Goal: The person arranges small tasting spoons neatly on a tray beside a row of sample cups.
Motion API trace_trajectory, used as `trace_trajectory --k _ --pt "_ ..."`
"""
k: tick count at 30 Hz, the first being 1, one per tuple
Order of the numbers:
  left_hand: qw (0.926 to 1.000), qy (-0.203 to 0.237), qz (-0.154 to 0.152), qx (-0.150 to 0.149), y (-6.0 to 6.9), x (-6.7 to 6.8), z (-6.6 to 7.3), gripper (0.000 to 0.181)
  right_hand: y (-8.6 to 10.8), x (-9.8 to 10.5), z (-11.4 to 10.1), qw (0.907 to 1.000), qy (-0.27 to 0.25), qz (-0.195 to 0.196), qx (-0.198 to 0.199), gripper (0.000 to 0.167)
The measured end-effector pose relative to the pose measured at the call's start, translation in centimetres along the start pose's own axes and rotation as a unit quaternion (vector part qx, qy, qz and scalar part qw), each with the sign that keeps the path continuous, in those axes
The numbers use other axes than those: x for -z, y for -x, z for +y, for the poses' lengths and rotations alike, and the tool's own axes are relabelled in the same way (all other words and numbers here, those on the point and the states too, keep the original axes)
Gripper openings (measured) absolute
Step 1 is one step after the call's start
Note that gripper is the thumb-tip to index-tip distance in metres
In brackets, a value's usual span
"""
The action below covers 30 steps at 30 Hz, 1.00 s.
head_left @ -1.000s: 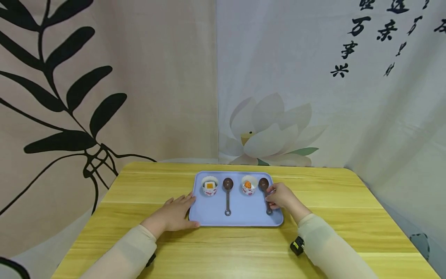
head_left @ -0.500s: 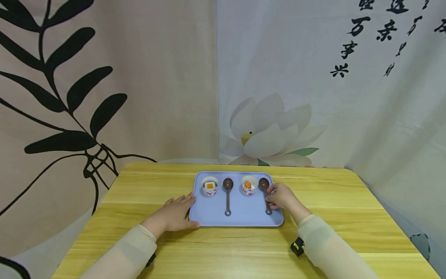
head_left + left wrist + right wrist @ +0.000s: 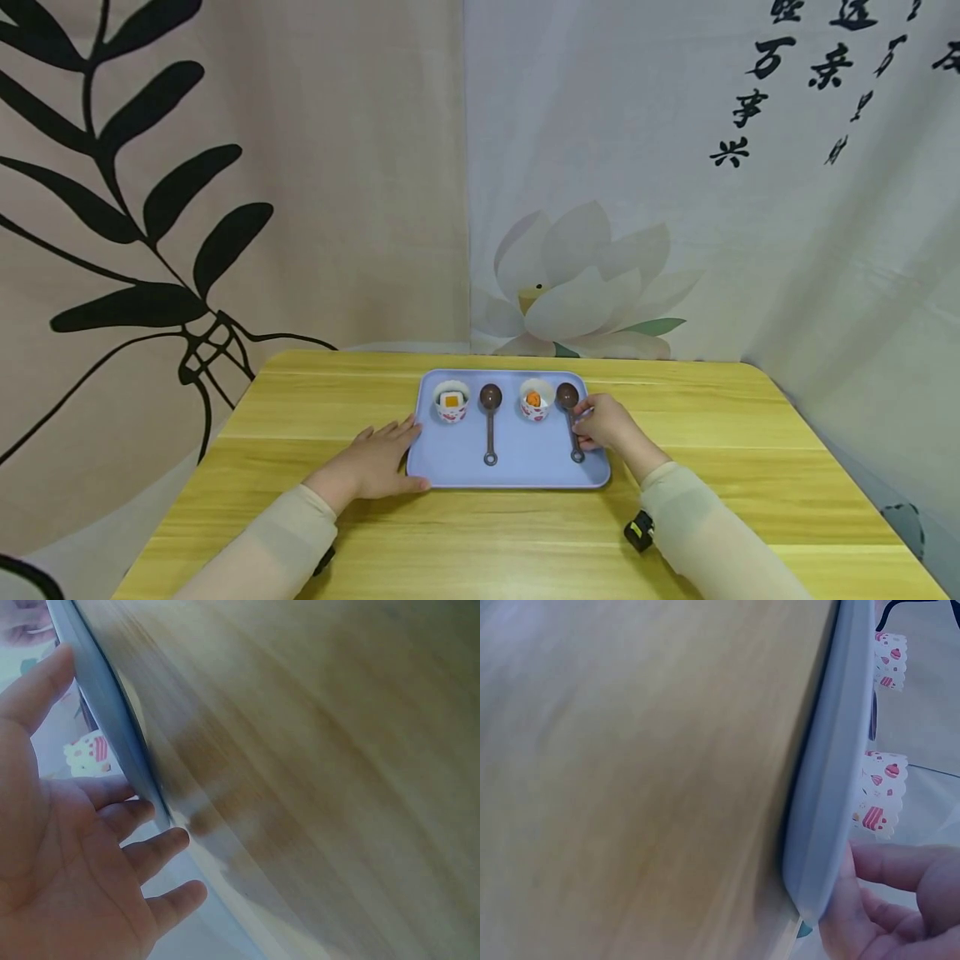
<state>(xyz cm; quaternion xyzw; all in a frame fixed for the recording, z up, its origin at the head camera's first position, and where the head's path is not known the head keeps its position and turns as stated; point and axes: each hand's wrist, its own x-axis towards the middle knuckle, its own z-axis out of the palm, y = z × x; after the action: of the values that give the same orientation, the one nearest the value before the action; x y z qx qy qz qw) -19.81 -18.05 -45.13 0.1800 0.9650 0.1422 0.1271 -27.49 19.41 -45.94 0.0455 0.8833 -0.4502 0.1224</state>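
A lavender tray lies on the wooden table. My left hand touches its left edge, fingers spread and fairly straight, the thumb at the near left corner; in the left wrist view that hand shows its palm beside the rim. At the tray's right end, my right hand pinches the handle of a brown spoon with curled fingers. The spoon lies on the tray, bowl away from me. In the right wrist view the right hand is at the tray corner; the spoon is hidden there.
On the tray, left to right, are a paper cup with a white and orange piece, another brown spoon, and a paper cup with an orange piece. The wooden table surrounds the tray; a printed curtain hangs behind.
The handle end of the right spoon has shifted very slightly left in the right hand. The left hand, the tray and the cups stay in place.
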Motion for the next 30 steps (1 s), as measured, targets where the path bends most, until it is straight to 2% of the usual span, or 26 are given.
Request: trace_trajectory --k 21,30 --pt "1.0000 0.001 -0.002 -0.001 0.2 0.1 0.0 0.097 1.0 0.7 -0.2 0.9999 -0.011 -0.003 0.001 0.027" --pt "1.0000 0.004 -0.002 -0.003 0.2 0.0 -0.1 0.097 2.1 1.5 -0.8 0.9998 0.016 -0.001 0.009 0.028"
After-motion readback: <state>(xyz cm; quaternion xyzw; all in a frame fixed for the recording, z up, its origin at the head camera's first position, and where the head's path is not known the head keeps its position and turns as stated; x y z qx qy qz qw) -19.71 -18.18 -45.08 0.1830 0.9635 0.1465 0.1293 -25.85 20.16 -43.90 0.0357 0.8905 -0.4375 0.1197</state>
